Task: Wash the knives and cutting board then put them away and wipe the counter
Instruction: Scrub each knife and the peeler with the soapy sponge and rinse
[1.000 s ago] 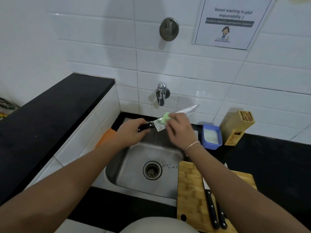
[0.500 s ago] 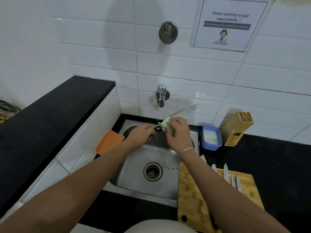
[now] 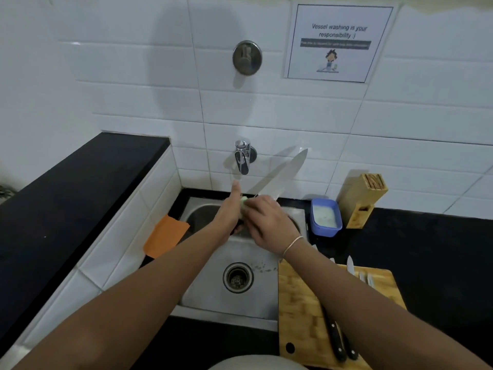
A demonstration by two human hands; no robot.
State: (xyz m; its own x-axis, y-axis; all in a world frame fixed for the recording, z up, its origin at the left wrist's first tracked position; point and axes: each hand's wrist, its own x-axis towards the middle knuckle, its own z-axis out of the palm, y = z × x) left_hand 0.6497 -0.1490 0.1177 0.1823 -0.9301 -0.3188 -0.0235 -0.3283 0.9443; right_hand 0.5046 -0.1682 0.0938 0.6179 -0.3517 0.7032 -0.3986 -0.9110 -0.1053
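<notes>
The step in hand is the scrubbing of the first knife, judging by the other knives waiting unwashed. Over the back of the steel sink, the left hand grips the dark handle of a chef's knife, thumb stretched up toward the tap, with the blade rising up and to the right, its tip against the tiled wall. The right hand is curled round a pale green sponge pressed at the heel of the blade, so the two hands sit close together, almost touching.

The wooden cutting board lies on the black worktop at the sink's right edge, carrying the remaining knives, partly hidden by the right forearm. A wooden knife block stands at the back of the worktop beside a blue tub; an orange cloth hangs at the sink's left edge.

Next probably comes a pass of the sponge along the blade toward the tip, kept on the flat and spine away from the cutting edge, then a rinse. I cannot tell whether water is running.
</notes>
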